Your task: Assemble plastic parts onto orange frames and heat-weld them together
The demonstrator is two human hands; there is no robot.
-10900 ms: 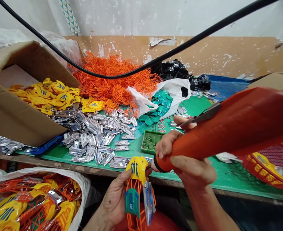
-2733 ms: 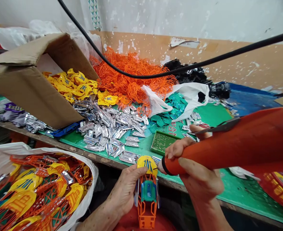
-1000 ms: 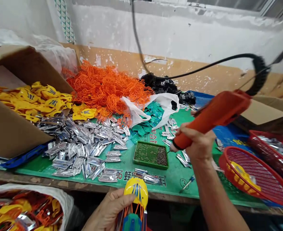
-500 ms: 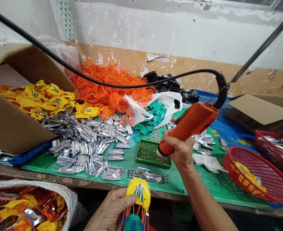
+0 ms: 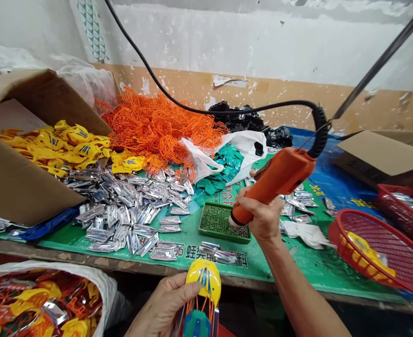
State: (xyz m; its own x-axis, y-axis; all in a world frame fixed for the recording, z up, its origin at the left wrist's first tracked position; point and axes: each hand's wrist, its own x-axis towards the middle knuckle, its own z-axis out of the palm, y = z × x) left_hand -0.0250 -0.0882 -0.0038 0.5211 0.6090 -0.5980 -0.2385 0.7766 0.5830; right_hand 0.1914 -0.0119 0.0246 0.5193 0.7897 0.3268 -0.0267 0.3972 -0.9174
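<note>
My left hand [image 5: 166,304] at the bottom edge grips a yellow moulded plastic piece [image 5: 203,281]. Orange plastic lattice strips [image 5: 208,309] and a teal plastic part [image 5: 195,324] hang below it, cut off by the frame. My right hand [image 5: 259,217] is shut around an orange hand-held electric tool [image 5: 278,180] with a black coiled cord [image 5: 319,128]. The tool's black-ringed end sits just above a green perforated tray [image 5: 220,222], which holds small dark bits. Part of the tray is hidden by the tool.
A cardboard box [image 5: 24,178] of yellow pieces stands left, beside heaps of silver packets [image 5: 122,210] and orange lattice [image 5: 157,126]. A white sack [image 5: 41,299] sits lower left. Red baskets [image 5: 364,248] stand right on the green-topped bench [image 5: 291,262].
My right hand and the tool have moved away from the yellow piece, out over the bench to the green tray. The left hand stays low, with the piece still in it.
</note>
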